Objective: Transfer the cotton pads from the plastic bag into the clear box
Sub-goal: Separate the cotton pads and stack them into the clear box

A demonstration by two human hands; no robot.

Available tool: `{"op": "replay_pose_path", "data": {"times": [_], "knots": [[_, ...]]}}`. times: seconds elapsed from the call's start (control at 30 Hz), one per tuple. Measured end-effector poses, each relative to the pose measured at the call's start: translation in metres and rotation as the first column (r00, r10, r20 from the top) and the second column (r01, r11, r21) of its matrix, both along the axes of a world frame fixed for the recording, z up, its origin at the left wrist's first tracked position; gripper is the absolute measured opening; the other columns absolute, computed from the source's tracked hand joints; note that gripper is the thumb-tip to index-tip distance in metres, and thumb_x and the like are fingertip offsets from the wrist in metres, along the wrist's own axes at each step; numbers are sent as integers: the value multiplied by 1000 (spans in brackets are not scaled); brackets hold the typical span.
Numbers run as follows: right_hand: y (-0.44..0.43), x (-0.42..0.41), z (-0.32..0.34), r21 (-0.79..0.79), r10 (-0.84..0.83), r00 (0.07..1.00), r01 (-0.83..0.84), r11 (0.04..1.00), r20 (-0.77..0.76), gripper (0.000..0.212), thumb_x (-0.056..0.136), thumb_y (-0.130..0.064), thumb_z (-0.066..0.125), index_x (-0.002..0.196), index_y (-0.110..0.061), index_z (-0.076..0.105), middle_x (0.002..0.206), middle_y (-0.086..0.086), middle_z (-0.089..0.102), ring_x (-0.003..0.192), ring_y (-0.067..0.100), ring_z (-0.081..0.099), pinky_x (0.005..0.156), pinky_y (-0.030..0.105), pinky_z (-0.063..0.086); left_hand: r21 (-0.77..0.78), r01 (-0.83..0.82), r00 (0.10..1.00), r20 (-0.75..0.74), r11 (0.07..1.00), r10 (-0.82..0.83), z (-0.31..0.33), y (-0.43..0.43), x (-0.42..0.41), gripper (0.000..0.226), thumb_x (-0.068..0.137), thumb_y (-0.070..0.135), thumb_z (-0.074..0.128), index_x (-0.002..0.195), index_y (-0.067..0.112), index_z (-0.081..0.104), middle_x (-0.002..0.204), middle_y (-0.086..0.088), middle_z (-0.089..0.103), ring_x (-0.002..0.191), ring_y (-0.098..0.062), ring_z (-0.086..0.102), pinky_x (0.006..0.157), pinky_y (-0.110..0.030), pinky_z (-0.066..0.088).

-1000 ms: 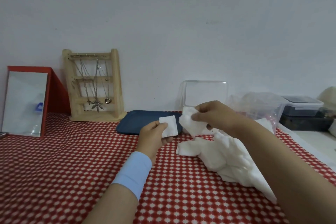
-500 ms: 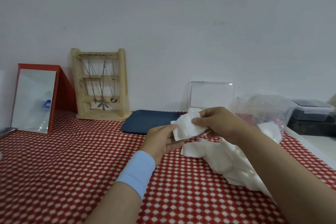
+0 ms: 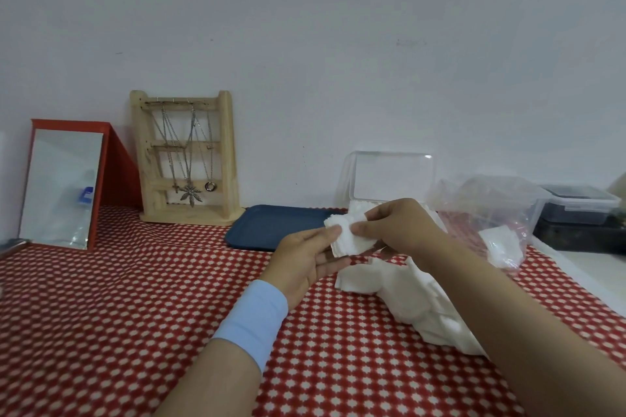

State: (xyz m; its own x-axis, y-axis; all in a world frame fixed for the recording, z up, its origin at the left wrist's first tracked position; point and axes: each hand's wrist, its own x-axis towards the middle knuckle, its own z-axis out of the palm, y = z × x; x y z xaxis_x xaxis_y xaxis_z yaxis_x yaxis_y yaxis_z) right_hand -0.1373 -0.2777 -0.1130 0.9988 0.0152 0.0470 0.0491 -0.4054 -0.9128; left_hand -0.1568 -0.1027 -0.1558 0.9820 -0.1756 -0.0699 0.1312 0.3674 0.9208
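Both hands meet over the table's middle around a small stack of white cotton pads [image 3: 345,238]. My left hand [image 3: 305,259] cups the stack from the left, thumb on its edge. My right hand [image 3: 394,225] pinches it from the right. A heap of loose cotton pads [image 3: 406,294] lies on the red cloth below my right forearm. The clear box [image 3: 389,179] stands behind the hands with its lid raised, some white pads showing inside. The crumpled plastic bag [image 3: 487,210] sits to the right with a few pads left in it.
A dark blue tray [image 3: 271,227] lies just behind my left hand. A wooden jewellery stand [image 3: 186,159] and a red-framed mirror [image 3: 64,186] stand at the back left. Lidded containers [image 3: 579,206] sit at the far right by the table's edge.
My left hand brought its single pad over to the pads in my right hand. Both hands now hold one stack together. The view shifted slightly.
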Motion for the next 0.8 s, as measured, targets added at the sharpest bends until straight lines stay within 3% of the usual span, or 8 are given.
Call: {"op": "replay_pose_path", "data": {"times": [0.1,0.2,0.33,0.43,0.63,0.8], "knots": [[0,-1,-1,11,-59,998,58,998,21,23,76,-21,88,89,-9,73,81,12,77,74,30,76,59,35,61,43,0,1000,12,999,-1,-3,-1,1,26,99,5,61,124,0,66,107,-13,78,96,-22,76,74,-25,61],[1,-3,-3,30,-75,997,74,997,36,21,76,-22,88,78,-8,73,78,11,77,75,32,76,59,35,58,-10,1,1000,-11,1000,-1,-3,-2,1,22,101,6,56,121,1,65,106,-14,78,90,-21,77,71,-26,61],[-2,-6,1,82,-59,998,57,995,29,24,79,-22,86,81,-4,69,81,7,76,59,16,72,48,25,52,-92,-26,999,-42,995,22,-3,-2,2,25,102,8,55,123,-2,63,105,-16,77,88,-23,77,71,-30,63],[-6,-7,6,127,-55,998,50,991,38,24,84,-22,82,85,-5,66,83,8,74,53,13,71,44,23,47,-118,-75,995,-69,990,67,-5,0,4,28,102,9,56,127,-1,61,109,-17,76,94,-25,76,74,-32,63],[-5,-10,13,79,125,991,-128,989,45,26,85,-24,81,88,0,70,76,6,74,60,15,68,45,21,41,-88,-37,997,-72,995,30,-3,1,2,26,101,10,57,123,-1,65,109,-17,76,96,-25,76,73,-31,63],[-1,-8,6,3,63,997,-63,998,44,20,81,-21,84,78,-7,71,68,3,72,53,14,64,41,19,41,-87,18,999,-49,996,-22,-1,0,-1,21,102,11,55,117,2,67,109,-18,76,98,-26,76,75,-31,63]]}}
